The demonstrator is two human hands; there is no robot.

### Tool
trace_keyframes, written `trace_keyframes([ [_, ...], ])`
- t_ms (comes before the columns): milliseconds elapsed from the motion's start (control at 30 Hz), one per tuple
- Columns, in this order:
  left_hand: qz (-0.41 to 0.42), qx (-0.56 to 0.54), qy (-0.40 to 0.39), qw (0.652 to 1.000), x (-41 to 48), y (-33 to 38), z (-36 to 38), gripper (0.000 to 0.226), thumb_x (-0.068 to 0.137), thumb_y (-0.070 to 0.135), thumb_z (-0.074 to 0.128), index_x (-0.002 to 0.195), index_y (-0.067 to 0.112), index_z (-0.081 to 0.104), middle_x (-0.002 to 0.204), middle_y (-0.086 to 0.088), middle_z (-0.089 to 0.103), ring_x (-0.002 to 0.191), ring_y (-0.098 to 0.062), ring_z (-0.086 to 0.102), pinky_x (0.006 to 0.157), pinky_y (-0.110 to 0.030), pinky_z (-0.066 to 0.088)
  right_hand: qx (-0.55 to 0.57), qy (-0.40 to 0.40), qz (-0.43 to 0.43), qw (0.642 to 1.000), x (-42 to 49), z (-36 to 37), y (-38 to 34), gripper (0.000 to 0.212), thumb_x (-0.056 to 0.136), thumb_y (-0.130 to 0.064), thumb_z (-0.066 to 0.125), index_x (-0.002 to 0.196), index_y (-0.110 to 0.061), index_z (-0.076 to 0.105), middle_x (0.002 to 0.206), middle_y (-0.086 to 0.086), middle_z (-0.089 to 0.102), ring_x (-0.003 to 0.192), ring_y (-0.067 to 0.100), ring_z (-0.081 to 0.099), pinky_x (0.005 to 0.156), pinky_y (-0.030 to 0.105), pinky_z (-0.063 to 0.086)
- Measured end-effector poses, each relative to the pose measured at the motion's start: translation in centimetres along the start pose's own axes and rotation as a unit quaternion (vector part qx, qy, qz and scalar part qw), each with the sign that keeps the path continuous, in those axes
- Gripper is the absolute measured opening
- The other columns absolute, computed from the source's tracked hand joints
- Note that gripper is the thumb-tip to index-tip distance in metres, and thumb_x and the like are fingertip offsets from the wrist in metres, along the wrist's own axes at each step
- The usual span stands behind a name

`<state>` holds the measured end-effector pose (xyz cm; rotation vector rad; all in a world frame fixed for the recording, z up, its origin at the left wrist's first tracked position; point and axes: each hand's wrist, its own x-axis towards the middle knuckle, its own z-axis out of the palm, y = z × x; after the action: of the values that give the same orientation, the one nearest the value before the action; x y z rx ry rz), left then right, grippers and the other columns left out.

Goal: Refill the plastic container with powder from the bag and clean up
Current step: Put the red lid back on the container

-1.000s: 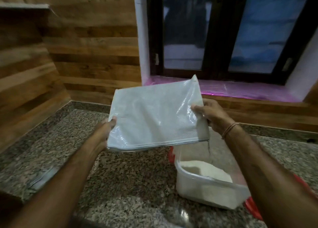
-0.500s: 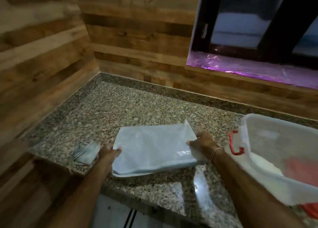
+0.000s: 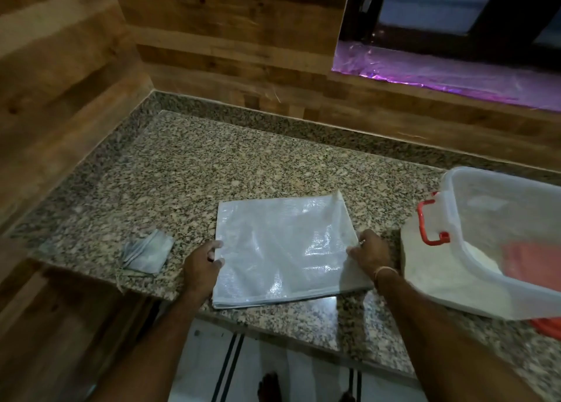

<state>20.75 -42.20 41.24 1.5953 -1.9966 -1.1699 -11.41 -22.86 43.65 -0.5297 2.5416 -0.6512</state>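
Observation:
The flat, empty-looking white woven bag (image 3: 285, 249) lies on the granite counter (image 3: 212, 170) near its front edge. My left hand (image 3: 202, 265) grips the bag's left edge. My right hand (image 3: 368, 254) pinches its right edge. To the right stands the clear plastic container (image 3: 498, 195) with a red latch handle (image 3: 428, 222); white powder (image 3: 482, 257) lies in its bottom. A red lid (image 3: 546, 327) shows under the container at the far right.
A small folded grey cloth with a string (image 3: 147, 252) lies left of the bag at the counter's front edge. Wooden walls close the left and back. A window sill with purple film (image 3: 440, 67) is at the upper right. The floor (image 3: 273, 371) shows below the counter.
A second ago both hands held the bag tilted over the container, powder trickling in. Since then they have carried it left and laid it flat on the counter.

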Motion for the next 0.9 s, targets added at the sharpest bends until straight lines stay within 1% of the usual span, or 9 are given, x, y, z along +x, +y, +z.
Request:
trace_keyframes([
  [67, 0.000, 0.013, 0.003, 1.000, 0.4, -0.1, 0.4, 0.038, 0.083, -0.005, 0.077, 0.118, 0.010, 0.075, 0.086, -0.009, 0.061, 0.079, -0.024, 0.059, 0.074, -0.029, 0.043, -0.007, -0.002, -0.004, 1.000, -0.1, 0.0, 0.2, 0.024, 0.083, -0.014, 0.079, 0.097, -0.015, 0.059, 0.111, 0.022, 0.073, 0.104, 0.037, 0.068, 0.087, 0.039, 0.053],
  [133, -0.005, 0.030, 0.011, 0.999, 0.8, -0.1, 0.8, 0.039, 0.083, -0.004, 0.078, 0.118, 0.012, 0.074, 0.087, -0.008, 0.063, 0.080, -0.026, 0.061, 0.075, -0.030, 0.045, -0.018, -0.001, -0.003, 1.000, -0.2, 0.1, 0.4, 0.026, 0.083, -0.011, 0.076, 0.102, -0.014, 0.059, 0.110, 0.023, 0.072, 0.102, 0.039, 0.068, 0.083, 0.038, 0.053],
  [267, -0.009, 0.055, 0.034, 0.998, 1.3, 0.4, 1.1, 0.046, 0.080, -0.004, 0.078, 0.120, 0.017, 0.071, 0.108, -0.011, 0.073, 0.095, -0.030, 0.071, 0.084, -0.041, 0.060, -0.055, 0.023, -0.049, 0.997, -0.8, 0.1, 0.2, 0.030, 0.088, -0.003, 0.062, 0.117, -0.009, 0.057, 0.110, 0.022, 0.071, 0.102, 0.040, 0.068, 0.082, 0.039, 0.054],
  [367, 0.023, 0.096, 0.060, 0.993, 1.7, 2.6, 1.3, 0.052, 0.079, 0.008, 0.083, 0.127, 0.019, 0.066, 0.119, -0.015, 0.069, 0.106, -0.034, 0.068, 0.087, -0.047, 0.060, -0.048, 0.053, -0.102, 0.992, -1.4, -0.5, -0.7, 0.033, 0.089, -0.008, 0.064, 0.122, -0.009, 0.059, 0.117, 0.017, 0.068, 0.104, 0.037, 0.067, 0.083, 0.040, 0.055],
  [467, 0.053, 0.097, 0.042, 0.993, 1.9, 6.7, 2.3, 0.054, 0.083, 0.025, 0.084, 0.132, 0.025, 0.061, 0.127, -0.015, 0.066, 0.116, -0.036, 0.062, 0.092, -0.051, 0.057, -0.012, 0.056, -0.146, 0.988, -2.4, -1.6, -2.0, 0.044, 0.086, -0.016, 0.073, 0.128, -0.014, 0.059, 0.124, 0.011, 0.065, 0.113, 0.030, 0.065, 0.092, 0.045, 0.058],
  [533, 0.085, 0.090, 0.025, 0.992, 1.5, 9.8, 3.4, 0.053, 0.085, 0.032, 0.082, 0.133, 0.023, 0.060, 0.130, -0.014, 0.065, 0.122, -0.035, 0.058, 0.098, -0.049, 0.053, 0.002, 0.075, -0.175, 0.982, -3.5, -3.0, -2.7, 0.046, 0.088, -0.019, 0.075, 0.131, -0.013, 0.059, 0.128, 0.010, 0.064, 0.116, 0.027, 0.062, 0.095, 0.043, 0.055],
  [600, 0.115, 0.075, 0.015, 0.990, 0.7, 13.1, 4.4, 0.055, 0.087, 0.037, 0.079, 0.136, 0.022, 0.058, 0.135, -0.011, 0.063, 0.127, -0.033, 0.055, 0.101, -0.048, 0.050, 0.021, 0.098, -0.226, 0.969, -4.6, -4.8, -3.5, 0.046, 0.091, -0.022, 0.075, 0.134, -0.013, 0.059, 0.129, 0.008, 0.063, 0.116, 0.026, 0.061, 0.095, 0.039, 0.053],
  [733, 0.184, 0.042, -0.019, 0.982, -1.5, 19.5, 7.1, 0.060, 0.090, 0.042, 0.075, 0.143, 0.024, 0.052, 0.143, -0.009, 0.059, 0.135, -0.031, 0.051, 0.106, -0.048, 0.048, 0.075, 0.137, -0.319, 0.935, -6.6, -10.4, -4.4, 0.046, 0.094, -0.028, 0.071, 0.136, -0.016, 0.057, 0.133, 0.004, 0.059, 0.119, 0.022, 0.060, 0.097, 0.046, 0.055],
  [900, 0.259, 0.027, -0.032, 0.965, -6.6, 27.2, 10.5, 0.066, 0.091, 0.050, 0.072, 0.146, 0.023, 0.048, 0.146, -0.011, 0.057, 0.135, -0.033, 0.051, 0.107, -0.050, 0.047, 0.087, 0.214, -0.357, 0.905, -7.4, -19.5, -1.3, 0.042, 0.091, -0.026, 0.073, 0.130, -0.018, 0.060, 0.126, 0.003, 0.060, 0.108, 0.021, 0.063, 0.088, 0.043, 0.057],
])
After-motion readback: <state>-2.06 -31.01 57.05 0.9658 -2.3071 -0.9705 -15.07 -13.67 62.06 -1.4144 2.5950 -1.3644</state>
